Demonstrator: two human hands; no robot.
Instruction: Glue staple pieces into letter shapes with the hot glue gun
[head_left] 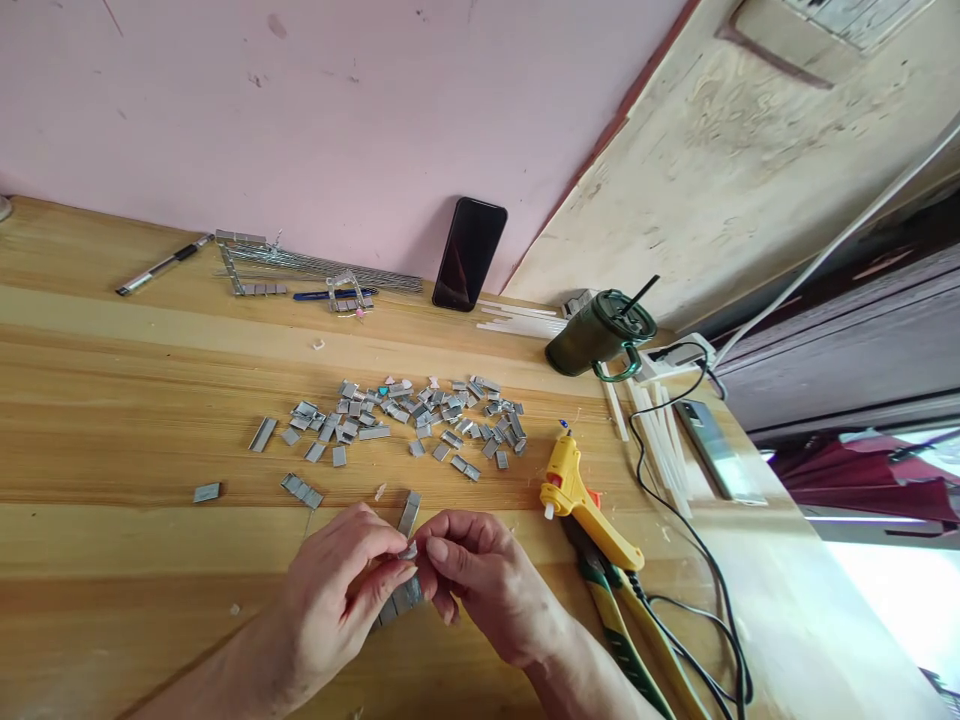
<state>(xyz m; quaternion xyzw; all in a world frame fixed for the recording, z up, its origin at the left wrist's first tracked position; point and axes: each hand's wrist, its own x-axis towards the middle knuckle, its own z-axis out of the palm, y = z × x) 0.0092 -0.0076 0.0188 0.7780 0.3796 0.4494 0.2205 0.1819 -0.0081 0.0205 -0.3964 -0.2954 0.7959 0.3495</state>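
My left hand (330, 585) pinches a small grey metal piece (409, 550) between thumb and index finger. Close beside it, my right hand (487, 575) has its thumb and fingertips pressed together, partly hiding what is between them. Below the fingertips lies a block of joined grey metal pieces (401, 600), partly covered by the hands. A narrow grey metal strip (409, 512) shows just beyond my fingers. Farther up the wooden table spreads a loose pile of small grey metal pieces (427, 410). To the left rests a short row of joined pieces (302, 490).
At right lie a yellow hot glue gun (581, 500), green-and-yellow-handled pliers (615, 620) and a black cable (705, 545). Behind stand a dark green mug (592, 335) and a phone (470, 255) against the wall. Thin metal rods (330, 268), glue sticks (667, 450) and a pen (165, 265) lie around.
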